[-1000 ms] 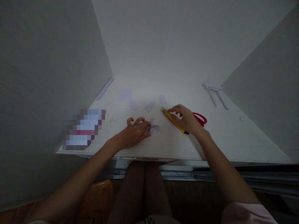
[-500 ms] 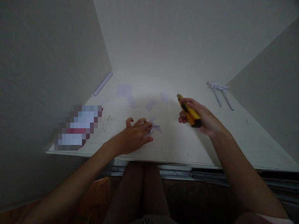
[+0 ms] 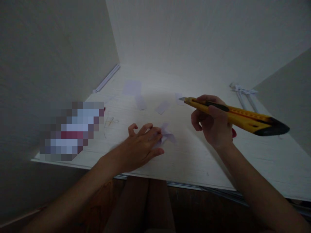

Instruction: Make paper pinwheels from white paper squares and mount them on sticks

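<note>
My right hand (image 3: 213, 124) grips a yellow utility knife (image 3: 243, 117) with a black end cap, held above the white board (image 3: 194, 155). Its short blade sticks out at the left end and points left. My left hand (image 3: 139, 145) lies flat on the board with its fingers pressing a small folded piece of pale paper (image 3: 167, 135). The knife tip is up and to the right of that paper, apart from it.
Several small pale paper scraps (image 3: 162, 106) lie further back on the board. White rolled paper sticks (image 3: 245, 95) rest at the back right, another white stick (image 3: 107, 78) along the left wall. A blurred packet (image 3: 73, 129) sits at the left. Walls close in on three sides.
My right hand picked the yellow knife up off the board beside red-handled scissors, raised it and turned it so the blade points left. My left hand stayed on the folded paper.
</note>
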The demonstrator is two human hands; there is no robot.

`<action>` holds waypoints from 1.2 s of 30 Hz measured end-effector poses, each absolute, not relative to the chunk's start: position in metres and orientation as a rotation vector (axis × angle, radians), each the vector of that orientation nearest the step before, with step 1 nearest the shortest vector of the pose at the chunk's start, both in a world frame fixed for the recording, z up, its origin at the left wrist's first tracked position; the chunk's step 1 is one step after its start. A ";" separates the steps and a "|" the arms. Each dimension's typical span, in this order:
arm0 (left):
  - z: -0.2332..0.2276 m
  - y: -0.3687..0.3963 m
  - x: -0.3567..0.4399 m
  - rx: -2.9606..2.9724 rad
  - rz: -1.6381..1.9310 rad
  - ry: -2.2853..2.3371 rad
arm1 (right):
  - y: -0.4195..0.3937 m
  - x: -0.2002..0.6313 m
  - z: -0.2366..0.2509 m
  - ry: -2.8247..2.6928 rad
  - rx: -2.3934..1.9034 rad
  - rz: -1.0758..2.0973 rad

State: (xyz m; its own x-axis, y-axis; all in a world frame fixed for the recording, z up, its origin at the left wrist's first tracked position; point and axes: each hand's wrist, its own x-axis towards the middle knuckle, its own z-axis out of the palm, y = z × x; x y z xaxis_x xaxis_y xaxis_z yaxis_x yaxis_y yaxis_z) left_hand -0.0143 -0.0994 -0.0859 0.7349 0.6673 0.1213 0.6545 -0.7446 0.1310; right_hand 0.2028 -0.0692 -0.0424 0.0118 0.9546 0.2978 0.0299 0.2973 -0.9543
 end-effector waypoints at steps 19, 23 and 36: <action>-0.097 -0.102 -0.018 2.786 0.295 1.071 | -0.092 0.198 -0.070 -1.865 -1.197 0.739; -0.091 -0.102 -0.017 2.855 0.304 1.056 | -0.090 0.196 -0.070 -1.932 -1.228 0.684; -0.088 -0.101 -0.016 2.945 0.274 1.069 | -0.089 0.190 -0.070 -2.087 -1.181 0.535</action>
State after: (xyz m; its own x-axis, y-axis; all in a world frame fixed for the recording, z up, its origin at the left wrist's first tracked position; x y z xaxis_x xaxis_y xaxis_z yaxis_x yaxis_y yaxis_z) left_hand -0.0156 -0.1015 -0.0879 0.7539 0.6360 0.1645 0.6367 -0.7691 0.0557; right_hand 0.1900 -0.0888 -0.0701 -0.3648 0.8622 0.3515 0.5870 0.5060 -0.6320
